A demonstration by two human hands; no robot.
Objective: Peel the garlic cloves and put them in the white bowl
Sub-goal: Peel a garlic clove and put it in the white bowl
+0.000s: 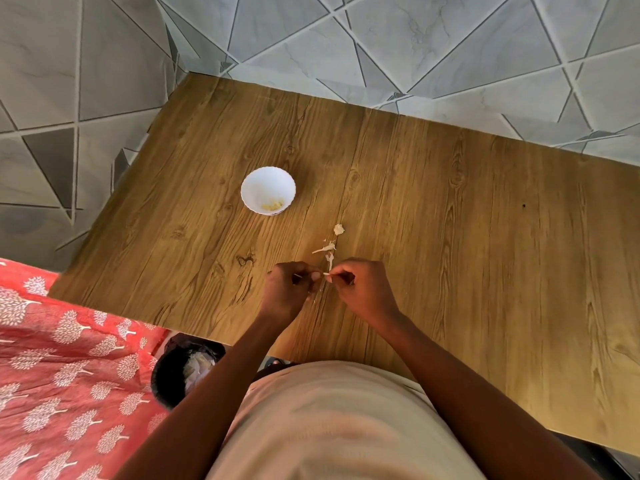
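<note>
A white bowl [268, 190] sits on a brown wood-grain table [450, 220] beside red cloth [62, 358] printed with white trees.

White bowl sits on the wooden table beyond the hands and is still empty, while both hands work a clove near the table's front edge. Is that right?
Not quite: the white bowl is not empty. The head view shows a few pale yellow peeled pieces lying in its bottom. The rest holds: it sits on the wooden table beyond the hands, and the left hand and right hand pinch a clove between them.

bowl [268, 190] on table [450, 237] | peels [327, 249] right of bowl
</note>
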